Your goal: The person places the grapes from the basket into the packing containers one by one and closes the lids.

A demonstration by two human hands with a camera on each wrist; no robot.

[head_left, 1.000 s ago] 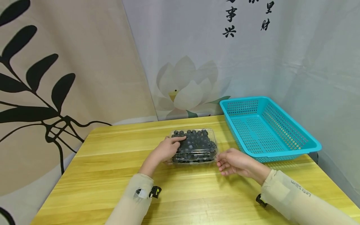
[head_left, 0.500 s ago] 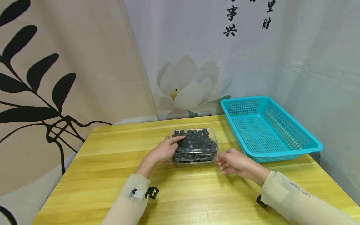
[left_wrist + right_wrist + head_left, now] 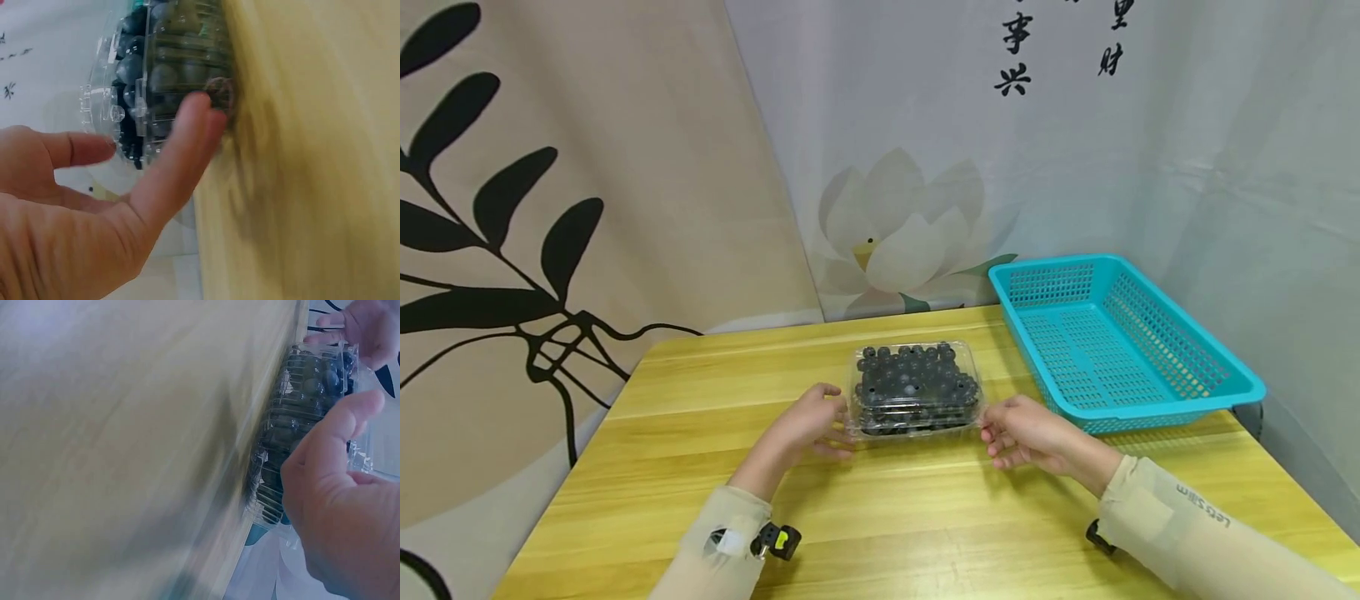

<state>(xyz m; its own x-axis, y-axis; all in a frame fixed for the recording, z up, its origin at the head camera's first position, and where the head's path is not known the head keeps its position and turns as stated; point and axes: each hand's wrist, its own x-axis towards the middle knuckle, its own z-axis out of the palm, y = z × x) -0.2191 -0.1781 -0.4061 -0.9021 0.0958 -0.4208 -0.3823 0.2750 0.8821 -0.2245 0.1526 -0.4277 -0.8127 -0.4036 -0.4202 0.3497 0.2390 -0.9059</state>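
Observation:
A clear plastic clamshell box (image 3: pixel 880 422) of blueberries (image 3: pixel 910 375) sits on the wooden table, its lid down. At the box's left side is my left hand (image 3: pixel 808 421), its fingers spread and loosely bent. In the left wrist view the thumb and a finger of the left hand (image 3: pixel 119 206) stand apart, close to the box's end; contact is hard to tell. My right hand (image 3: pixel 1030 433) pinches the box's front right corner between thumb and forefinger, the other fingers curled below. The right wrist view hides those fingertips behind the right hand (image 3: pixel 340 500).
A turquoise plastic basket (image 3: pixel 1082 358) with slotted walls stands at the table's back right, close beside the box. The yellow wooden table (image 3: pixel 700 400) ends at a printed cloth backdrop (image 3: pixel 700 167).
My left hand has lifted its forefinger off the lid and moved left and slightly down to the box's side. The right hand and the box have stayed in place.

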